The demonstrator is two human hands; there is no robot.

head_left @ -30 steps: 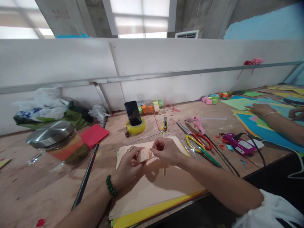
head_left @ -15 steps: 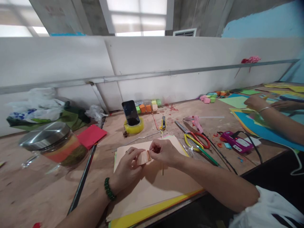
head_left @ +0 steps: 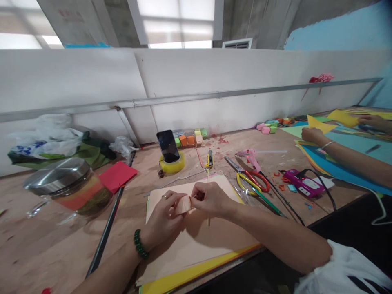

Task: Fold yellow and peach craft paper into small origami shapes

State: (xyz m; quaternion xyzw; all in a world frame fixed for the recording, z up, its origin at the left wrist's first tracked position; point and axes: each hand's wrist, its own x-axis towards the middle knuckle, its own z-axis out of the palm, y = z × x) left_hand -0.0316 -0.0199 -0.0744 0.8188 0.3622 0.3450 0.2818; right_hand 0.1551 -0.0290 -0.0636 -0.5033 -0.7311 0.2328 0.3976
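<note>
A peach folded-paper piece (head_left: 183, 205) sits tilted between both hands (head_left: 167, 214) (head_left: 211, 199).

The small peach piece (head_left: 183, 205) looks to me, from where I stand, made of matt paper, like the smooth sheet (head_left: 199, 249) under it, while the jug lid (head_left: 58, 175) is of shiny metal, the jug body (head_left: 75, 201) clear and glossy, the phone screen (head_left: 168, 145) glassy, and the table top (head_left: 27, 241) dull, wood-like.

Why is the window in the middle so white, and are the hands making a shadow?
In the head view, strong light washes out the middle window; in that same view, a soft shadow lies on the peach paper below the right hand, and the metal lid shines.
</note>
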